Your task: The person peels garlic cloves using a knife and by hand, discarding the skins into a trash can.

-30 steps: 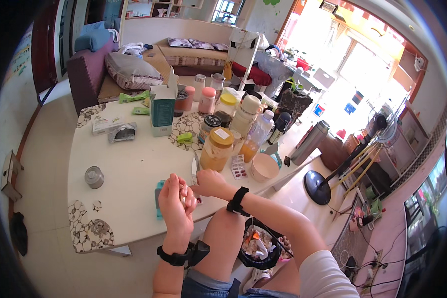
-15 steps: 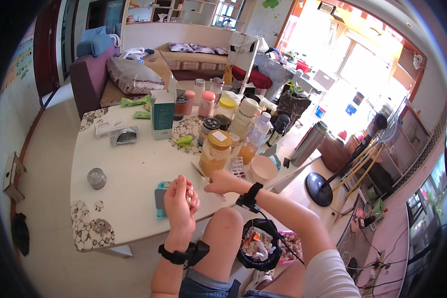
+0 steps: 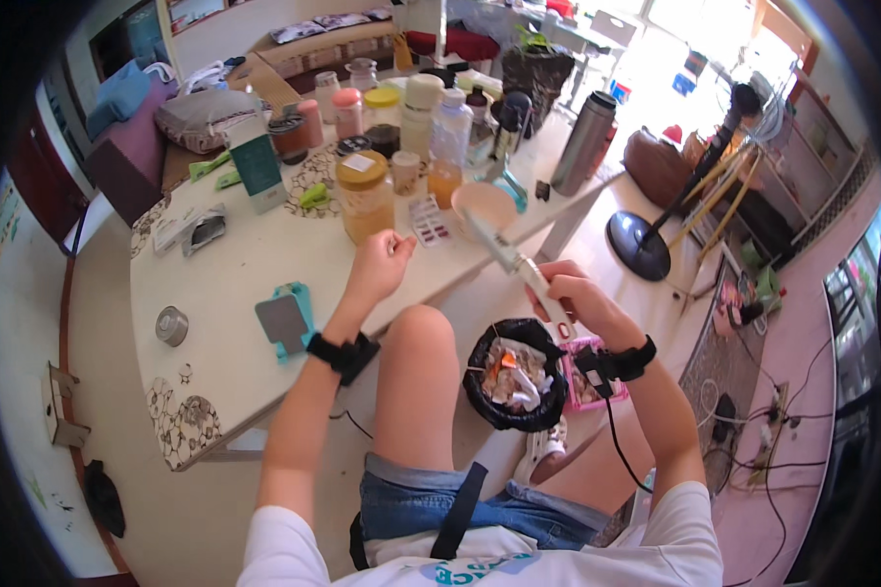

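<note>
My right hand (image 3: pixel 578 298) is closed around the white handle of a knife (image 3: pixel 543 293). The knife's blade points up and away to the left, passing in front of a pale pink bowl (image 3: pixel 494 201). At the table edge, my left hand (image 3: pixel 382 262) has its fingers curled together; whatever is inside them is hidden. Just beyond it stands a jar with a yellow lid (image 3: pixel 365 201) and amber contents. A blister pack of pills (image 3: pixel 429 220) lies right of the jar. Below the knife, between my knees, is a bin lined with a black bag (image 3: pixel 480 396) and holding scraps.
A grey phone-like slab in a turquoise stand (image 3: pixel 286 323) and a round tin (image 3: pixel 171 326) are on the table's left part. Bottles, jars and a green box (image 3: pixel 256 166) crowd the far side. A steel thermos (image 3: pixel 584 147) stands at right, a fan base (image 3: pixel 639 245) beyond.
My right hand has picked up the knife from the table and moved right, above the bin. My left hand has turned over, fingers still curled. The view has shifted downward.
</note>
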### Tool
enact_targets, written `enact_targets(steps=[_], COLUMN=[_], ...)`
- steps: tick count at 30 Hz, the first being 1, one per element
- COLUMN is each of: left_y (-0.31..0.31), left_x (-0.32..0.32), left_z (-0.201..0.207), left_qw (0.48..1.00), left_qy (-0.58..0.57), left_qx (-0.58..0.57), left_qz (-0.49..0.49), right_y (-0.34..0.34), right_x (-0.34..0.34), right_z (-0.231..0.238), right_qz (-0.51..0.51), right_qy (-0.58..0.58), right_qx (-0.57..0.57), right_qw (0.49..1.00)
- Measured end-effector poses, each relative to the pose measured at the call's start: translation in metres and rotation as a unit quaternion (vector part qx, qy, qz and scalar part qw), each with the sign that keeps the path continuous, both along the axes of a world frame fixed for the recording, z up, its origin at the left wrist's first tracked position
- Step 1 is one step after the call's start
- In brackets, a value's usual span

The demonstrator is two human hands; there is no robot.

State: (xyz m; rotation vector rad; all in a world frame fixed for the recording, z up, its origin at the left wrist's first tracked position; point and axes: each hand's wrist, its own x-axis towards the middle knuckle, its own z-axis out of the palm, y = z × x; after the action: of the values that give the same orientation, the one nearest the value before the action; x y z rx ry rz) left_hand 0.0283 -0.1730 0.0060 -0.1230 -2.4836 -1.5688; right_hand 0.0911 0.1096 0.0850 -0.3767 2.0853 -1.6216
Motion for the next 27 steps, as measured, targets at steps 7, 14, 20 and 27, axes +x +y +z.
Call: enact_targets(steps=[7, 14, 20, 27], left_y=[0.034, 0.052, 0.061, 0.067], left_x=[-0.059, -0.078, -0.081, -0.084], left_z=[-0.026, -0.037, -0.017, -0.003], left_qw=[0.946, 0.911, 0.908, 0.895], left_qy=[0.010, -0.016, -0.030, -0.080], left_qx=[-0.300, -0.366, -0.373, -0.408], left_qz=[-0.121, -0.190, -0.187, -0.163], right_y=[0.089, 0.125, 0.142, 0.148], right_x=[0.032, 0.058, 0.068, 0.068], right_z=[-0.052, -0.092, -0.113, -0.115], right_qz=[-0.110, -0.199, -0.229, -0.221], right_qy=[-0.012, -0.041, -0.075, -0.063], right_qx=[-0.154, -0.244, -0.262, -0.269], right_qw=[0.982, 0.948, 0.935, 0.935])
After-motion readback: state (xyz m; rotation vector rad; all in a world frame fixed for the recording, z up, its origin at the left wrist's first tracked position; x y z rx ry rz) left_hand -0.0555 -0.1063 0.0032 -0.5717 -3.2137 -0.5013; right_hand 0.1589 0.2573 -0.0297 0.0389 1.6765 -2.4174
